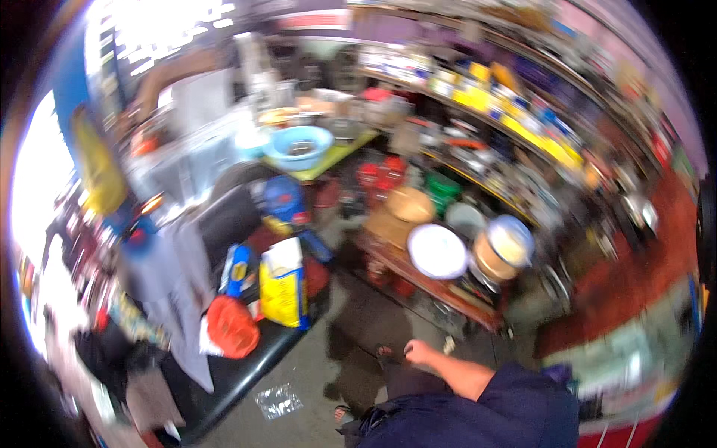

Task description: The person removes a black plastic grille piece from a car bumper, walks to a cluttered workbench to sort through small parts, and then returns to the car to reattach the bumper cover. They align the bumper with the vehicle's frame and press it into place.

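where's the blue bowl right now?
In the head view the blue bowl sits upper left of centre on the green-topped table, above the yellow bag and far from the person's hand.

Person seen from above, lower centre-right of a blurred fisheye frame. Dark navy top, short sleeve (523, 399) ending just above the elbow, fabric loose and creased, no visible print or logo. One forearm bare below the sleeve, no watch, band or glove visible on it. Hand (420, 351) bare, no rings discernible through the blur. Dark trousers or skirt below the top, same navy-to-black tone. Feet in open sandals (343, 413) with straps, one near the frame's bottom, the other (385, 351) by the hand. Other arm not visible.
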Action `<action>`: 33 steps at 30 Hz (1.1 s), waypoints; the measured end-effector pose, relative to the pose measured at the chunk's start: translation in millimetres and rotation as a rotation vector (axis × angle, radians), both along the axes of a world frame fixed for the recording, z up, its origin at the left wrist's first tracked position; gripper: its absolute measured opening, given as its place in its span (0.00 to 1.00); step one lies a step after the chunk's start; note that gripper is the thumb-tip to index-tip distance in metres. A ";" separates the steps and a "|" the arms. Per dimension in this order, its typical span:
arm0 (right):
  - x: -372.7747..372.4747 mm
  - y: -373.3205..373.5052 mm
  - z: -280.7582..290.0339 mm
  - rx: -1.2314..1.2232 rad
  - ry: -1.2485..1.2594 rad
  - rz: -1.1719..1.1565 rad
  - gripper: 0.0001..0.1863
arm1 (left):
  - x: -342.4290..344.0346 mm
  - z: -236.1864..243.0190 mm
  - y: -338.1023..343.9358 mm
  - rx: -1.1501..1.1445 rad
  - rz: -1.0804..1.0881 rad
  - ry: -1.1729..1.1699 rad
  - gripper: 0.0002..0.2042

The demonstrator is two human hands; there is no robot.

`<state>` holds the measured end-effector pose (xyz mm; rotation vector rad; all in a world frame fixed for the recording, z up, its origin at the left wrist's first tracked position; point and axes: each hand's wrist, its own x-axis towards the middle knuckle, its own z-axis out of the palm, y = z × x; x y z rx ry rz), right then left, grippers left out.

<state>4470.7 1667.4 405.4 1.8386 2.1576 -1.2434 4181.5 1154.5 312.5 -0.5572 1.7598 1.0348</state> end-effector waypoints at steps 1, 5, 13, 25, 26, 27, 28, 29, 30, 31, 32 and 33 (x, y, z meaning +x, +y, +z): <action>24.4 -7.3 10.7 -0.018 0.021 -0.135 0.16 | -25.0 -0.5 -7.2 0.045 -0.025 -0.016 0.33; 146.6 -87.1 18.2 0.009 -0.084 -0.515 0.17 | -104.5 1.0 21.6 0.160 -0.216 -0.071 0.14; 251.4 -266.9 -138.7 -0.445 -0.272 -0.552 0.10 | -134.3 -0.8 193.8 -0.030 -1.234 0.290 0.09; 360.5 -223.6 -172.3 -0.556 0.711 -1.702 0.03 | 77.3 100.8 399.3 -0.085 -1.303 0.615 0.15; 373.1 -195.1 -184.0 -0.505 0.702 -1.684 0.04 | 93.2 103.9 413.9 -0.071 -1.308 0.609 0.15; 384.3 -167.2 -187.0 -0.465 0.693 -1.666 0.06 | 108.9 112.4 427.6 -0.067 -1.315 0.606 0.15; 373.8 -140.1 -175.3 -0.431 0.835 -1.561 0.03 | 99.9 123.3 424.4 -0.055 -1.262 0.577 0.14; 358.5 -112.3 -157.9 -0.395 0.970 -1.458 0.03 | 88.2 131.0 415.4 -0.090 -1.263 0.629 0.14; 336.1 -85.1 -131.7 -0.425 0.966 -1.383 0.04 | 63.6 137.6 395.8 -0.155 -1.195 0.596 0.14; 319.8 -67.0 -112.0 -0.437 0.956 -1.319 0.07 | 52.1 139.3 381.9 -0.205 -1.135 0.551 0.13; 319.1 -57.8 -110.7 -0.405 0.952 -1.270 0.08 | 64.8 138.6 379.4 -0.264 -1.085 0.541 0.13; 332.0 -54.3 -116.2 -0.359 0.927 -1.247 0.09 | 100.2 150.9 385.9 -0.317 -1.062 0.508 0.13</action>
